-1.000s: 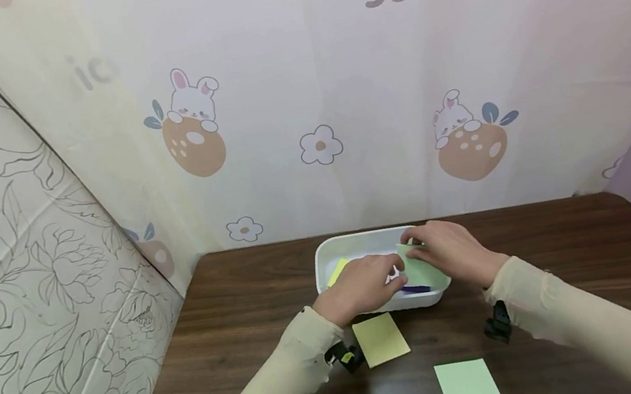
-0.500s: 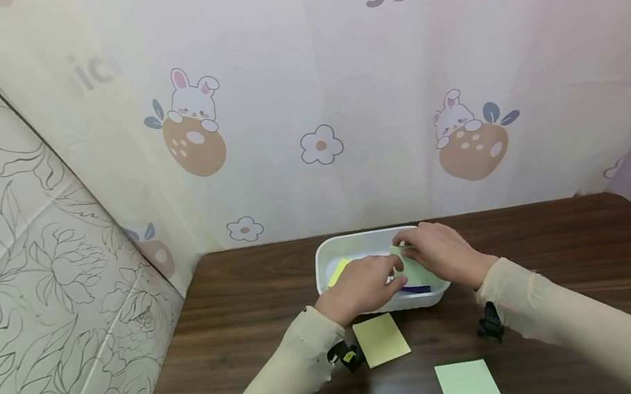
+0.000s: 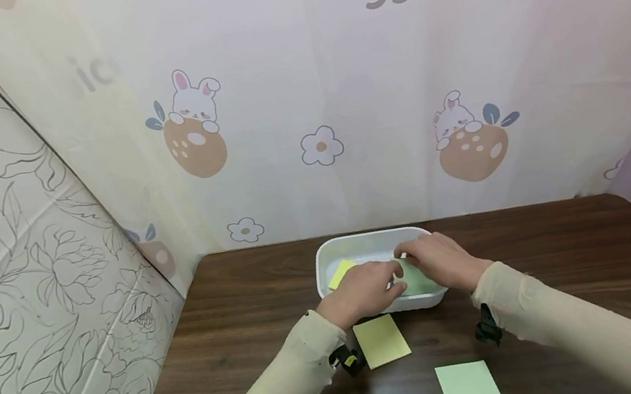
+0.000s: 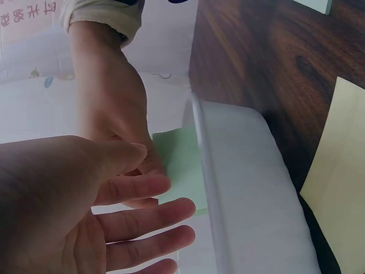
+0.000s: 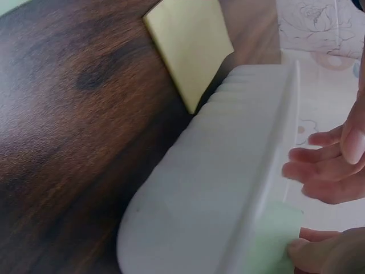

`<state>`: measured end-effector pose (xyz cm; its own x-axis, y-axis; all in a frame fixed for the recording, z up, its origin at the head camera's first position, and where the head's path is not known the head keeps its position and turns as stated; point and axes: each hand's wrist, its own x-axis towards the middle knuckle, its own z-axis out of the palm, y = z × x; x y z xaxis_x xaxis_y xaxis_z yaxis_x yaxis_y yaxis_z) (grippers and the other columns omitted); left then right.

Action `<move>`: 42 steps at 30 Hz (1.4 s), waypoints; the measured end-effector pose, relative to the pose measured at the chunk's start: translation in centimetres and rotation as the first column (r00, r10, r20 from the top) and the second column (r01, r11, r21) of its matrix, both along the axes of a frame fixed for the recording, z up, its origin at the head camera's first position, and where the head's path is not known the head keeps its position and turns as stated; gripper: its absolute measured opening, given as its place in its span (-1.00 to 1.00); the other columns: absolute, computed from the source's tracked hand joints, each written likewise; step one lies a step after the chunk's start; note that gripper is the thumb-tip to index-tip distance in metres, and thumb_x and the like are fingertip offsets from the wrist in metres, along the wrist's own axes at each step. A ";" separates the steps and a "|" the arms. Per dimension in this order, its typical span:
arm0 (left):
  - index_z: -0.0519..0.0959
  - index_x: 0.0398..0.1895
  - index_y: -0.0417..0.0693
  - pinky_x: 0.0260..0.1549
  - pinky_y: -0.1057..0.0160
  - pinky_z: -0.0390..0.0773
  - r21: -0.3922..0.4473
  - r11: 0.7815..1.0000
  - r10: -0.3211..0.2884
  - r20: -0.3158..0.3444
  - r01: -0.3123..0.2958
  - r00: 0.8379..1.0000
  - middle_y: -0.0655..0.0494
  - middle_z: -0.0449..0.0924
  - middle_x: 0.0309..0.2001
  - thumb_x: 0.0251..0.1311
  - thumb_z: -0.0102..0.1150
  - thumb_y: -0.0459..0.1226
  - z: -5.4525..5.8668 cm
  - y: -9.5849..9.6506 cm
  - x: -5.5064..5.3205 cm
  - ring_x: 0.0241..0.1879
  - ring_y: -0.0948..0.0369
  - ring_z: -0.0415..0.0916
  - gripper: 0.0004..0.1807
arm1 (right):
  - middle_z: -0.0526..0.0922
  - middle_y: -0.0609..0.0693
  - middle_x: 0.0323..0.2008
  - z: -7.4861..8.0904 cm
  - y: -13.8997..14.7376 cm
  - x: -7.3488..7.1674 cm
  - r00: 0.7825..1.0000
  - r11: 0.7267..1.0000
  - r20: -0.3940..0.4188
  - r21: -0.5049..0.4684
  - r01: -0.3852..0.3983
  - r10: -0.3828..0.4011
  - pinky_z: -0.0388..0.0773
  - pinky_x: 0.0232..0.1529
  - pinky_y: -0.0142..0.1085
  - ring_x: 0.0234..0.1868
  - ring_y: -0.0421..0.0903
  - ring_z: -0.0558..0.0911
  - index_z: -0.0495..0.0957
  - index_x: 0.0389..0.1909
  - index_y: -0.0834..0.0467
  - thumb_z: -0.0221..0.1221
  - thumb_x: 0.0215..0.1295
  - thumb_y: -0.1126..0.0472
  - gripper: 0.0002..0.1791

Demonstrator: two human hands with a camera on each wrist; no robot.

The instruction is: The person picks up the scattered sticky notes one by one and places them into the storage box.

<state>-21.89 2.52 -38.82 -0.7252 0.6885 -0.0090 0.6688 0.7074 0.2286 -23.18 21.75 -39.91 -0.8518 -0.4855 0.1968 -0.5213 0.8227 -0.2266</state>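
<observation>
Head view: a white rectangular plastic tray with rounded corners (image 3: 416,301) stands on a dark brown wood-grain table (image 3: 261,319), near a pale fabric backdrop printed with rabbits, fruit and flowers (image 3: 355,63). The left hand (image 3: 363,289) is over the tray's near side, fingers bent loosely, thumb apart; nothing is seen in its grasp. The right hand (image 3: 443,260) is over the tray's right end, at a green sheet of paper (image 3: 419,279) lying within the tray. A bright yellow paper slip (image 3: 339,272) is at the tray's left end, just beside the left hand. On the table, a pale yellow square of paper (image 3: 381,340) lies just in front of the tray; a pale green rectangle of paper (image 3: 472,391) lies nearer the wearer, well apart from the tray. Both arms wear cream sleeves (image 3: 285,385), each with a black device (image 3: 349,361) at the wrist. Left wrist view: the left hand's fingers are spread and extended, apart from the green sheet, which shows behind the tray's rim, next to the right hand's fingers. Right wrist view: the right hand's thumb and finger pinch the green sheet at its edge, inside the tray wall; the left hand's fingertips are above the tray, clear of the sheet.
</observation>
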 end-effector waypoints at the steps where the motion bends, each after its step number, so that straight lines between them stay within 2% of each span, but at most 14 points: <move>1: 0.62 0.08 0.02 -0.23 0.35 0.56 -0.001 1.000 -0.001 -0.002 0.001 1.000 0.20 0.73 -0.11 0.46 0.11 -0.09 -0.1 0.0 0.0 -0.15 0.31 0.65 -0.72 | 0.79 0.00 -0.29 -0.1 0.0 0.0 1.000 1.000 0.002 0.002 -0.003 0.003 0.53 -0.39 -0.24 -0.46 -0.18 0.59 0.72 -0.12 0.11 0.22 0.31 0.42 -0.78; 13: 0.62 0.08 0.04 -0.23 0.33 0.56 -0.015 1.000 0.005 -0.011 -0.006 1.000 0.21 0.73 -0.11 0.46 0.11 -0.07 -0.3 0.2 0.0 -0.15 0.32 0.64 -0.72 | 0.79 0.07 -0.23 -1.4 0.3 -0.7 1.000 1.000 0.024 0.004 -0.019 0.018 0.64 -0.19 -0.09 -0.26 -0.02 0.74 0.72 -0.12 0.17 0.24 0.28 0.44 -0.78; 21: 0.60 0.13 0.06 -0.18 0.32 0.59 -0.020 1.000 0.011 0.015 -0.011 1.000 0.19 0.73 -0.03 0.48 0.08 -0.07 -0.3 0.1 0.0 -0.09 0.30 0.65 -0.70 | 0.79 0.02 -0.17 -2.2 0.1 -1.0 0.994 0.999 0.107 0.016 -0.038 0.036 0.65 -0.09 -0.02 -0.15 0.00 0.75 0.68 -0.01 0.16 0.19 0.44 0.18 -0.78; 29: 0.60 0.13 0.06 -0.15 0.30 0.60 -0.019 1.000 0.015 0.026 -0.014 1.000 0.16 0.73 0.01 0.48 0.08 -0.06 -0.4 -0.1 -0.1 -0.03 0.29 0.66 -0.69 | 0.77 0.07 -0.10 -2.2 0.2 -0.9 0.985 0.999 0.173 0.020 -0.030 0.026 0.64 -0.07 0.00 -0.08 0.05 0.73 0.65 0.06 0.15 0.13 0.48 0.16 -0.74; 33: 0.59 0.15 0.04 -0.15 0.30 0.61 -0.019 1.000 0.020 0.032 -0.020 0.999 0.15 0.73 0.02 0.48 0.08 -0.06 -0.4 -0.2 -0.1 -0.02 0.28 0.66 -0.68 | 0.76 0.07 -0.10 -2.1 0.2 -0.8 0.986 1.000 0.168 0.013 -0.015 0.013 0.64 -0.06 0.01 -0.07 0.05 0.73 0.66 0.03 0.15 0.14 0.48 0.13 -0.73; 42: 0.59 0.14 0.05 -0.15 0.31 0.60 -0.005 1.000 0.029 0.023 -0.029 0.999 0.15 0.73 0.01 0.49 0.07 -0.07 -0.1 -0.5 -0.2 -0.02 0.28 0.66 -0.69 | 0.77 0.06 -0.13 -1.7 0.0 -0.4 0.997 1.000 0.078 0.003 -0.009 0.009 0.64 -0.08 0.01 -0.07 0.06 0.73 0.69 -0.02 0.14 0.21 0.43 0.14 -0.77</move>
